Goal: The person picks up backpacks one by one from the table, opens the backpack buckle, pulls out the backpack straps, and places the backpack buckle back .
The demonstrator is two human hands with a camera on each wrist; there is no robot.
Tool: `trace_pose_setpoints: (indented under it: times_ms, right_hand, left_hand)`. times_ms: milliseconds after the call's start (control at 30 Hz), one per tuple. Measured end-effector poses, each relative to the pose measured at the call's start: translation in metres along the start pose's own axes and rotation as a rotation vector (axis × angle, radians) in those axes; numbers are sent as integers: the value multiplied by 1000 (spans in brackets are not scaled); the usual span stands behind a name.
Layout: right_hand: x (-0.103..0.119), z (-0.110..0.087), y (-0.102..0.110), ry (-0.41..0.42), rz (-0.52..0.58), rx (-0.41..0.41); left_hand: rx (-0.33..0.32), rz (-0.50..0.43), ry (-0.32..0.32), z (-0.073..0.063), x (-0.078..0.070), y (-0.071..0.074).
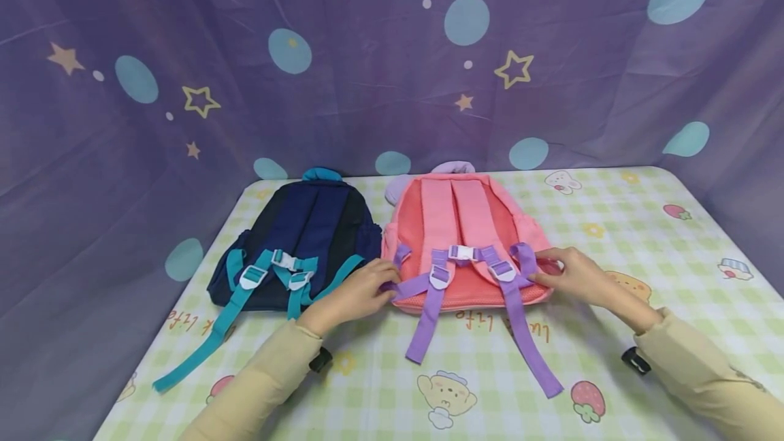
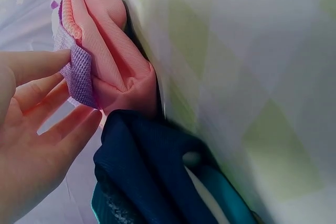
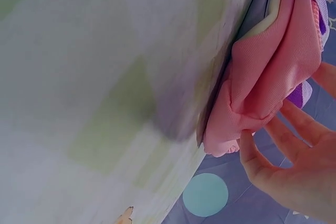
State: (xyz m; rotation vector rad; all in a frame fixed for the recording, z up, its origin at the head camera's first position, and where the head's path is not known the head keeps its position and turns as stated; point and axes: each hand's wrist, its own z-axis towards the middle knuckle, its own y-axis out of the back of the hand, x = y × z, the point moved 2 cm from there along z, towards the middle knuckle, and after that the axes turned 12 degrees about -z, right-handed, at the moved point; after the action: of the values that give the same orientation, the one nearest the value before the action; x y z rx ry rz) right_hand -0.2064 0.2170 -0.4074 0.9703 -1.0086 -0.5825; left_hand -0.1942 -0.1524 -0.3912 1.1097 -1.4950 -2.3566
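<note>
A pink backpack (image 1: 412,237) lies on the table, its shoulder straps upward and its purple webbing straps (image 1: 518,332) spread toward me. At its lower left corner my left hand (image 1: 361,289) pinches a purple strap (image 2: 81,74) between thumb and fingers. On the other side, my right hand (image 1: 576,278) holds the right purple strap (image 3: 300,95) between thumb and forefinger, while other fingertips touch the pink side fabric (image 3: 252,98). A white buckle (image 1: 464,252) joins short purple straps across the middle. Beside my left hand lies a dark blue backpack (image 1: 288,216) with teal straps (image 1: 214,339).
A green-and-white checked cloth (image 1: 661,250) with printed cartoons covers the table. Behind it hangs a purple curtain (image 1: 380,101) with stars and blue ovals. The blue backpack lies close against the pink one on the left.
</note>
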Motion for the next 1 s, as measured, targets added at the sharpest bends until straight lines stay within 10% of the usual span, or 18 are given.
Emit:
trace_pose_setpoints:
  times_ms: [567, 1000]
  right_hand:
    - [12, 0, 16, 29, -47, 49]
    - [40, 6, 35, -58, -47, 15]
  left_hand:
    - [4, -5, 69, 2, -11, 10]
    - [-9, -46, 44, 30, -30, 21]
